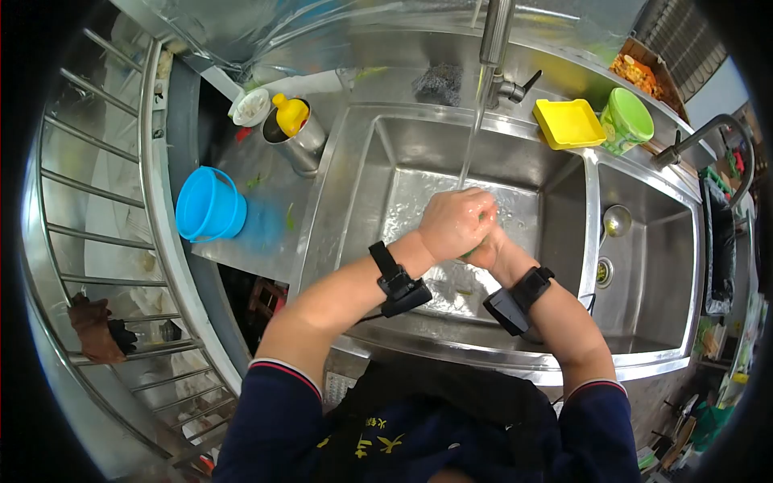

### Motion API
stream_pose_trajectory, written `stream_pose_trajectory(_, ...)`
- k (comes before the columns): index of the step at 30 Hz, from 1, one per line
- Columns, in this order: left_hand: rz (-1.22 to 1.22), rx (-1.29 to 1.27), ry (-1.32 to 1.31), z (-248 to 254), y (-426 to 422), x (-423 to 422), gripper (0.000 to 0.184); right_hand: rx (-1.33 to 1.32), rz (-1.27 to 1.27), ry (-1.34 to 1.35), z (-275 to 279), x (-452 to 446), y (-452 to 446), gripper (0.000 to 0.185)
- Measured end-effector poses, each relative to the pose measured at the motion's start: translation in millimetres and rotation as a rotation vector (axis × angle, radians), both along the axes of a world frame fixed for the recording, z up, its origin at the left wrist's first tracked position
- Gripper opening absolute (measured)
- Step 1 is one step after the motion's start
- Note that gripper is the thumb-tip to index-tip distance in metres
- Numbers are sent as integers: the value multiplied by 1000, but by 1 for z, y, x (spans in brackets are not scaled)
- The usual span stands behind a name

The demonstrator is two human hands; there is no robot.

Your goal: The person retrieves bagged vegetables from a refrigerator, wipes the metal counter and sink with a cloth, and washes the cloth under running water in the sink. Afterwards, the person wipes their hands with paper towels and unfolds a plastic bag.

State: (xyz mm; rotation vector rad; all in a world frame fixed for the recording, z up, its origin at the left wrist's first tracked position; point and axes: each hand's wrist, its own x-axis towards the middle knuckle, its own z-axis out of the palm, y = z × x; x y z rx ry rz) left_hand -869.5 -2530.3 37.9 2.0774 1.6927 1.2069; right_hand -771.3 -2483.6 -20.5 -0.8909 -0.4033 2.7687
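My left hand is closed in a fist, wet and shiny, above the large sink basin. Pressed against it from the right and below is my right hand, its fingers also closed and mostly hidden. Small bits of green show between the two hands; what they belong to is covered. A stream of water runs from the tap down to the hands. Shallow water lies on the basin floor under them.
Left of the sink stand a blue bucket and a metal container with a yellow bottle. At the back right are a yellow tray and a green tub. A ladle rests in the smaller basin.
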Motion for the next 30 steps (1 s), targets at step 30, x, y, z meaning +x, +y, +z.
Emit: stream_pose_trajectory(30, -36, -433, -1299, 34, 7, -81, 46, 1301, 215, -91, 25, -1, 33, 37)
